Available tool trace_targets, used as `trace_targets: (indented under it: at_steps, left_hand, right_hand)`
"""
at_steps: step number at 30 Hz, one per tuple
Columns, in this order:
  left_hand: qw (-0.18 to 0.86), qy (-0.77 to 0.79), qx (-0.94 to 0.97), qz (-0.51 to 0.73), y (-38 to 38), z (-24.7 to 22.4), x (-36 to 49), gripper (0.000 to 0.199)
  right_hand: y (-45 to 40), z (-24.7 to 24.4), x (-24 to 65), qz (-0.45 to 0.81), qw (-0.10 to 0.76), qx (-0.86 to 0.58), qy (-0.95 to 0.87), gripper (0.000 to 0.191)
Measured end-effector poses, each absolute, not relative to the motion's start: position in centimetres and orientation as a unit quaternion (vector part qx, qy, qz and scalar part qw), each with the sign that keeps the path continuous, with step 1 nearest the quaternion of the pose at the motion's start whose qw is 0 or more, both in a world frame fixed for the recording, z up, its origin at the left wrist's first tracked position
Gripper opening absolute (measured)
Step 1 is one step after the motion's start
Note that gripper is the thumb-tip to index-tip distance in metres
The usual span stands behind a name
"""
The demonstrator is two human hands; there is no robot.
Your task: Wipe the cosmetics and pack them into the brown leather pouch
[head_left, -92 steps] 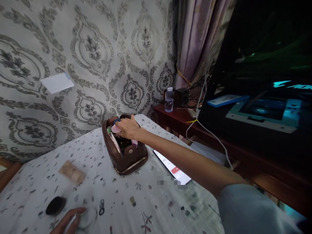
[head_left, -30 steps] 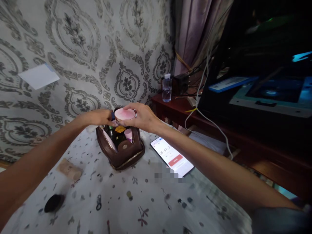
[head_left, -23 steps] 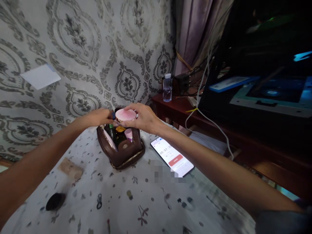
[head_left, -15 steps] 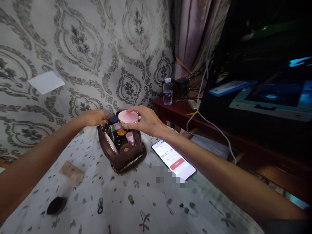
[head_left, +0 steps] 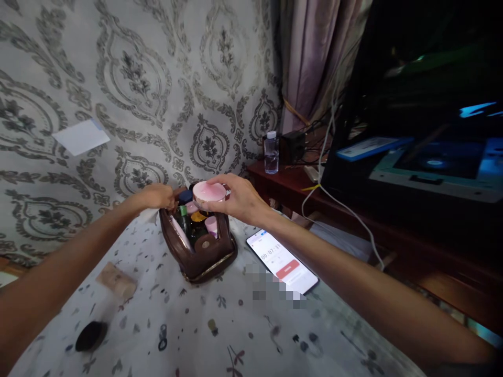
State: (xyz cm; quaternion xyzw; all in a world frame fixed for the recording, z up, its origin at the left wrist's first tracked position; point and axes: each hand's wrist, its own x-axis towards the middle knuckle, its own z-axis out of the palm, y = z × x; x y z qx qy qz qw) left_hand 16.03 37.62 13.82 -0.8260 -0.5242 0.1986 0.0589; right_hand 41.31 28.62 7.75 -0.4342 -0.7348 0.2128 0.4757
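A brown bag (head_left: 208, 261) stands unzipped on the patterned sheet, holding several cosmetics, among them a green-capped bottle (head_left: 183, 217) and a small pink-and-white container (head_left: 211, 225). My left hand (head_left: 157, 197) is closed on the bag's far left edge. Over the far right of the opening, my right hand (head_left: 243, 199) grips a round pink container (head_left: 209, 192) between thumb and fingers. Nearer me on the left lie a beige tube (head_left: 117, 280) and a black round item (head_left: 91, 335).
A lit phone (head_left: 283, 262) lies right of the bag, under my right forearm. Beyond it, a red-brown table (head_left: 263, 175) bears a clear bottle (head_left: 271, 153) and cables. A large dark screen (head_left: 424, 94) fills the right. Patterned fabric (head_left: 149, 78) hangs behind.
The view has shifted slightly, so the scene sits a little lower and to the right. Both hands keep their holds, and the pink container stays over the bag.
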Motion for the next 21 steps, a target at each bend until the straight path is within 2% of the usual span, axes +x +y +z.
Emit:
trace_targets:
  at_steps: [3, 8, 14, 18, 21]
  left_hand:
    - [0.094, -0.561, -0.786, 0.241, 37.3, 13.8, 17.1, 0.033]
    - [0.083, -0.581, -0.781, 0.215, 36.4, 13.7, 17.8, 0.029]
    - [0.128, -0.606, -0.783, 0.063, 35.1, 12.9, 16.9, 0.034]
    - [0.069, -0.555, -0.829, -0.008, 35.0, 12.7, 16.7, 0.036]
    - [0.038, -0.499, -0.866, 0.000, 35.0, 12.7, 17.4, 0.038]
  right_hand:
    - [28.5, 7.9, 41.3, 0.216, 0.480, -0.434, -0.731, 0.048]
    - [28.6, 8.1, 42.0, 0.222, 0.520, -0.418, -0.711, 0.045]
    - [28.8, 8.5, 42.8, 0.240, 0.547, -0.419, -0.684, 0.043]
    - [29.0, 8.4, 42.6, 0.274, 0.538, -0.409, -0.685, 0.044]
    - [29.3, 7.9, 42.1, 0.307, 0.543, -0.399, -0.672, 0.050]
